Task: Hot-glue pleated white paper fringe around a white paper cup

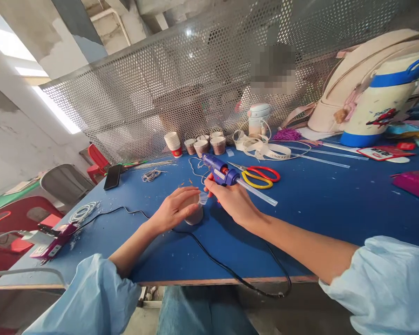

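Observation:
My right hand (pixel 233 199) is closed around a purple hot glue gun (pixel 217 168), whose nozzle points away to the upper left. A clear glue stick (pixel 258 191) sticks out of its back end. My left hand (pixel 178 204) is wrapped over a small pale cup (pixel 194 217) on the blue table, just left of the glue gun. Most of the cup is hidden under the fingers. Beyond the glue gun lie scissors (pixel 261 177) with one red and one yellow handle. Thin string (pixel 195 170) runs on the table behind the cup.
Several twine-wrapped cups (pixel 218 144) and a stack of paper cups (pixel 173 144) stand by the mesh screen (pixel 132 97). A black cord (pixel 209 258) crosses the front from a power strip (pixel 54 242). A phone (pixel 112 177) lies left; a bottle (pixel 380 102) stands right.

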Demonstrator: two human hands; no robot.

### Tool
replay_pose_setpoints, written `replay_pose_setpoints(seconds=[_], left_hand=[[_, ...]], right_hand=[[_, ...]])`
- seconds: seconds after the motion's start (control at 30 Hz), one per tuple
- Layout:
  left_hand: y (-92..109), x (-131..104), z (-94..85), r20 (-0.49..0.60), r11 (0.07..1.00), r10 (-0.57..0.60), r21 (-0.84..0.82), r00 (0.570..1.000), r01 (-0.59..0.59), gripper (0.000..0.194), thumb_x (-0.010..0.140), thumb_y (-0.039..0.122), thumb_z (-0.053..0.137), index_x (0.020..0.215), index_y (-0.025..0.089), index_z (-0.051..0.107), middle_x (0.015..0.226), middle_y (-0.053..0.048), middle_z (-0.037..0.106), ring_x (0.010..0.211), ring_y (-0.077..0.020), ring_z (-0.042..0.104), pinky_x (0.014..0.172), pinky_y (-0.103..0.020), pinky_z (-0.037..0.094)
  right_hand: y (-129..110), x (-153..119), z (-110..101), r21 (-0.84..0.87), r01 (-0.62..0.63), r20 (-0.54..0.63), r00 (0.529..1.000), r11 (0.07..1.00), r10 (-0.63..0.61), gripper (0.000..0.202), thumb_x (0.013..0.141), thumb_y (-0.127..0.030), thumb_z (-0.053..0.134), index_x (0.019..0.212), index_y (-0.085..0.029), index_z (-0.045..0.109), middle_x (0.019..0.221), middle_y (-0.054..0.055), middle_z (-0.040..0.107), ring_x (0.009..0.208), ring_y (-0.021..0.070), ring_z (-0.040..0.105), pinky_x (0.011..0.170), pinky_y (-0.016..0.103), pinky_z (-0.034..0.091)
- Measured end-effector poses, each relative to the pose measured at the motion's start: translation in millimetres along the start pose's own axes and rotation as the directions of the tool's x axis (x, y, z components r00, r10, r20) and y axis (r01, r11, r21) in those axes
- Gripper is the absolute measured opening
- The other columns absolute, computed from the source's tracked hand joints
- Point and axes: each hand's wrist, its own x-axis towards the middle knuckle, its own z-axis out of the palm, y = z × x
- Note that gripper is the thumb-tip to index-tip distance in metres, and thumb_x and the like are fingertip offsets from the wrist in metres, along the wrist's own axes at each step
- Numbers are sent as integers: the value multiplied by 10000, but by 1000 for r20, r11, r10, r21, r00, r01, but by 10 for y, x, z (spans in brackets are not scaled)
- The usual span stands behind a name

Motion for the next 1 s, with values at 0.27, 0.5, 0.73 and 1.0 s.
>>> replay_pose_setpoints(seconds=[0.27, 0.5, 0.73, 1.0], left_hand=[[35, 3, 93, -111, 985, 32, 172, 993, -13, 326, 863, 276, 559, 1179, 208, 603, 1233, -106, 658, 1251, -294, 521, 1060, -555, 388], [96, 24, -6, 29, 966, 119, 228, 992, -122, 293, 920, 272, 470, 1184, 165, 539, 1376, -158, 548, 1304, -282, 484, 1075, -524, 402], [116, -13, 55, -71, 981, 98, 173, 993, -85, 279, 904, 252, 504, 1169, 181, 551, 1274, -147, 625, 1188, -256, 591, 1001, -456, 489], [132, -19, 97, -140, 993, 95, 88, 986, -84, 234, 902, 193, 484, 1061, 212, 654, 1236, -118, 647, 1170, -243, 601, 976, -451, 501]], right_hand=[[129, -29, 50, -43, 28, 110, 994, 999, -23, 160, 774, -343, 591, 804, -187, 612, 773, 4, 631, 736, 160, 560, 718, 277, 463], [200, -40, 61, 46, -76, 126, 990, 996, 69, 123, 763, -327, 592, 751, -205, 591, 735, -26, 603, 718, 144, 542, 699, 258, 450], [217, -91, 81, 127, -157, 66, 987, 979, 149, 124, 756, -345, 594, 755, -221, 584, 714, -26, 603, 667, 146, 552, 652, 258, 450], [151, -177, 83, 52, -256, 9, 967, 965, 256, 106, 715, -310, 583, 752, -211, 577, 620, -41, 527, 562, 123, 449, 537, 252, 368]])
